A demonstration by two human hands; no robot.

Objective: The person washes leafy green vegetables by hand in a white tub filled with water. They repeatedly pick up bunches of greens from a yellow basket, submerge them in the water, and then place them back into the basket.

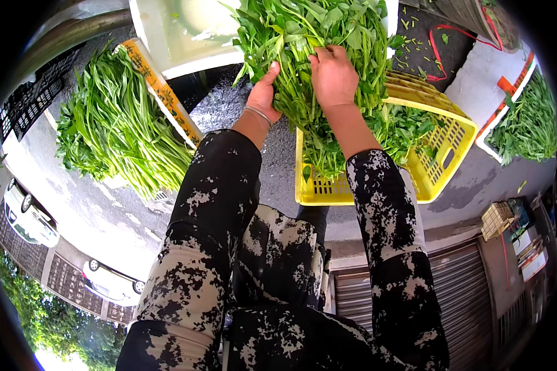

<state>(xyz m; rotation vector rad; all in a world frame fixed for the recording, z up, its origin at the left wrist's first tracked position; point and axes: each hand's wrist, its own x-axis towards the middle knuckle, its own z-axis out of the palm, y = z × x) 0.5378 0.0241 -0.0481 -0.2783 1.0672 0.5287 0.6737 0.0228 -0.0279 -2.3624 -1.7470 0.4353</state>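
A thick bunch of leafy greens with long stems, probably water spinach [292, 41], spans the right part of a white foam box [204, 67] and hangs down over the near rim. My left hand [262, 97], with a bangle at the wrist, grips the bunch's left edge; its thumb lies along the stems and the other fingers are partly hidden. Knuckles up, my right hand [336, 79] has its fingertips curled into the stems. Below the bunch stands a yellow plastic crate [438, 185] with more loose greens [408, 127] in it. Water shows in the foam box.
At left, long-stemmed greens [125, 120] are piled against a foam box wall with orange tape [160, 92] bearing writing. Another foam box of greens [527, 120] stands at far right. Red strap [436, 51] and stem scraps lie on the ground. A black crate [32, 99] is at far left.
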